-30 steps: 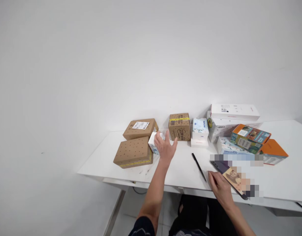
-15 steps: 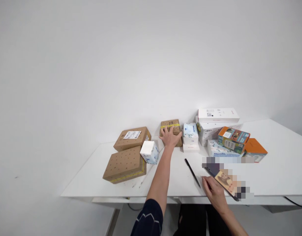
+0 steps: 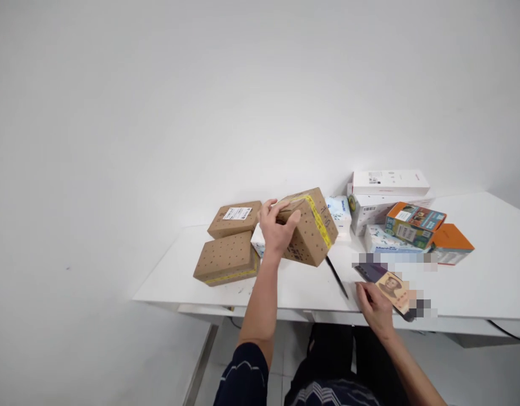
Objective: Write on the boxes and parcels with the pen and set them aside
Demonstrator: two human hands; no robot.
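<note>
My left hand [image 3: 276, 226] grips a small brown cardboard box with yellow tape [image 3: 311, 226] and holds it tilted above the white table [image 3: 306, 282]. Behind the hand, a small white and blue box [image 3: 256, 247] is mostly hidden. My right hand [image 3: 375, 307] rests near the table's front edge, fingers lying flat on a dark flat item with a printed card [image 3: 391, 285]. A black pen [image 3: 336, 276] lies between the two hands.
Two flat brown perforated boxes [image 3: 227, 257] [image 3: 234, 218] sit at the left of the table. Several white, blue and orange boxes [image 3: 414, 224] are piled at the right, against the white wall. A long white box [image 3: 390, 182] tops the pile.
My left hand moved from the small white box to the taped brown box, closed on it, and lifted it off the table toward me, tilted. My right hand stayed put.
</note>
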